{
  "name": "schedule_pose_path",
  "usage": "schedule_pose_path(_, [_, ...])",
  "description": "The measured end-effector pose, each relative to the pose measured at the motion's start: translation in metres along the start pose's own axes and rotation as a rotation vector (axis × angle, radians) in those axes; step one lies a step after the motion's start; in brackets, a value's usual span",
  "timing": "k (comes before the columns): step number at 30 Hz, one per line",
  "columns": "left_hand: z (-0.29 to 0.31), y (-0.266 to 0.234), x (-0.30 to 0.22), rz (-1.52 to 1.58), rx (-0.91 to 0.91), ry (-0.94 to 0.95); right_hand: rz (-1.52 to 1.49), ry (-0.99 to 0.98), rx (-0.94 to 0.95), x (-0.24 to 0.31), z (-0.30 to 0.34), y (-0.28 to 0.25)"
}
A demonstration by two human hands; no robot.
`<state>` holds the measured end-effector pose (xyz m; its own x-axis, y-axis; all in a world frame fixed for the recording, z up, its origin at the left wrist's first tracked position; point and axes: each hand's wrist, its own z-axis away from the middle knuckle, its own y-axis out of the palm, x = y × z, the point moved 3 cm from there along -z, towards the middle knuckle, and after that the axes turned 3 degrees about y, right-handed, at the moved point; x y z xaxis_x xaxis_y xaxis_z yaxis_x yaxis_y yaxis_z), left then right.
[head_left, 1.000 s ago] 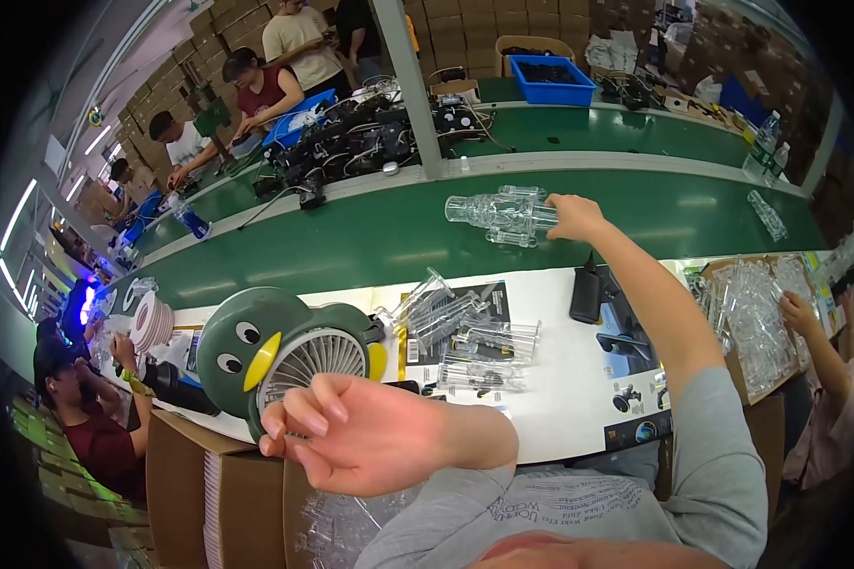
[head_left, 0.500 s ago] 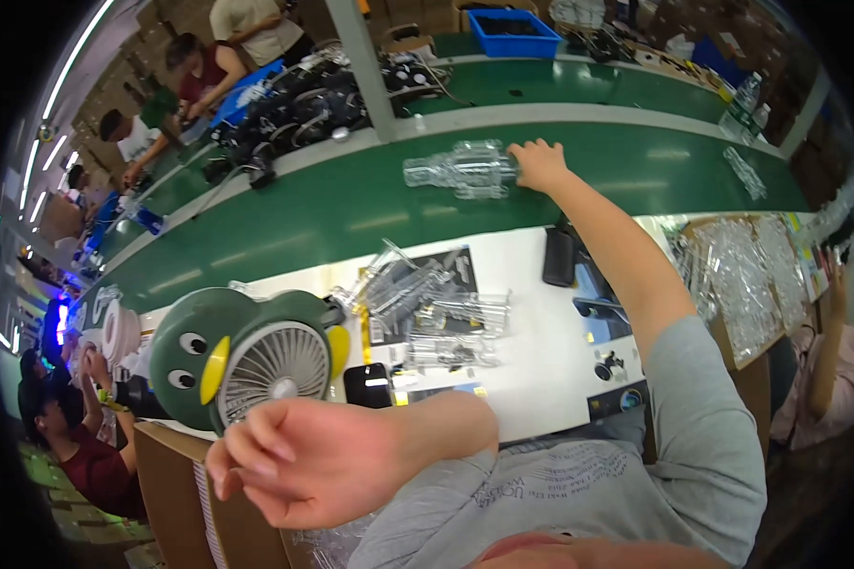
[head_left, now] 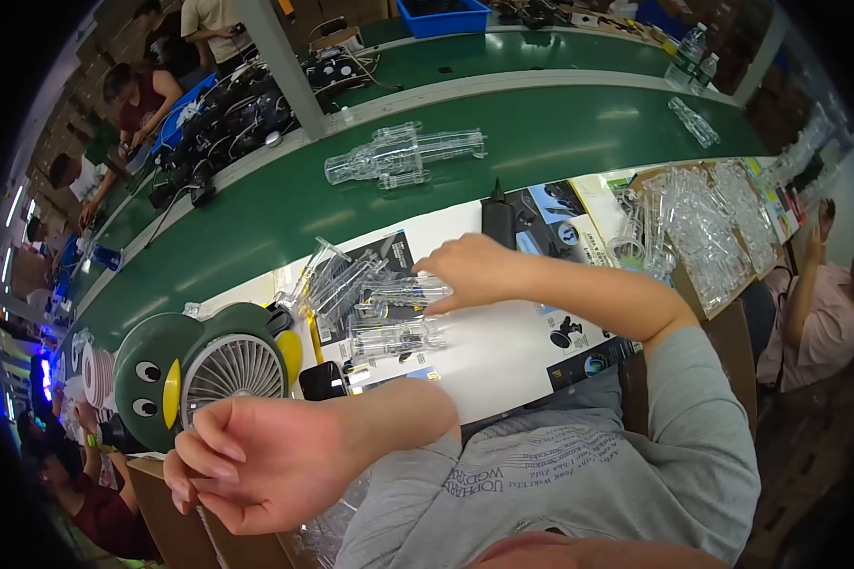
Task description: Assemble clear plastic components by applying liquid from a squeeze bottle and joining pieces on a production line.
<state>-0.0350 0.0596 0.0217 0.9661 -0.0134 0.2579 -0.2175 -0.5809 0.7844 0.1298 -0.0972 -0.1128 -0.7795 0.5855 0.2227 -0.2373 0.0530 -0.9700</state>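
Note:
My right hand (head_left: 474,275) is over the white work surface, its thumb and fingers apart at the end of a clear plastic part (head_left: 399,294) in a small pile. Whether the fingertips touch that part I cannot tell. Nearest me in the pile lies another clear tubular part (head_left: 396,339). My left hand (head_left: 266,465) hangs in front of the fan, palm showing, fingers loosely bent and apart, with nothing in it. On the green bench (head_left: 285,213) beyond lies a clear plastic assembly (head_left: 403,156), with a longer narrow piece at its right end.
A green fan (head_left: 237,370) with cartoon eyes stands left, beside a black phone (head_left: 323,381). A black bottle-like object (head_left: 498,223) lies right of the pile. Clear parts fill a carton (head_left: 712,237) at right. Co-workers sit along the left and right.
My right hand has let go of the clear assembly on the green bench and come back toward me to the pile. My left hand stays loosely bent. The view has shifted.

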Motion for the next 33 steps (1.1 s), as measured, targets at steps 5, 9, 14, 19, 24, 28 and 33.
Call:
schedule_pose_path(5, [0.001, 0.008, 0.014, -0.078, 0.307, -0.230, -0.238, 0.063, 0.016, -0.010, 0.007, 0.012])
schedule_pose_path(9, [0.022, 0.016, 0.043, -0.830, 0.989, -0.412, -0.465, 0.086, -0.126, -0.024, 0.036, -0.039])
schedule_pose_path(14, [0.064, 0.036, 0.074, -0.990, 1.728, -0.623, -1.071, 0.021, -0.083, -0.035, 0.072, -0.095])
schedule_pose_path(19, [0.083, 0.042, 0.083, -1.153, 1.701, -0.428, -1.275, 0.103, -0.051, -0.038, 0.089, -0.102])
schedule_pose_path(24, [0.071, 0.030, 0.091, -1.130, 1.615, -0.480, -1.606, 0.084, -0.057, -0.053, 0.087, -0.096])
schedule_pose_path(28, [0.055, 0.012, 0.096, -1.145, 1.361, -0.432, -0.556, 0.215, -0.294, -0.084, 0.068, -0.054])
schedule_pose_path(33, [0.040, -0.002, 0.095, -1.009, 0.860, -0.421, 0.465, 0.040, -0.376, -0.100, 0.054, 0.003])
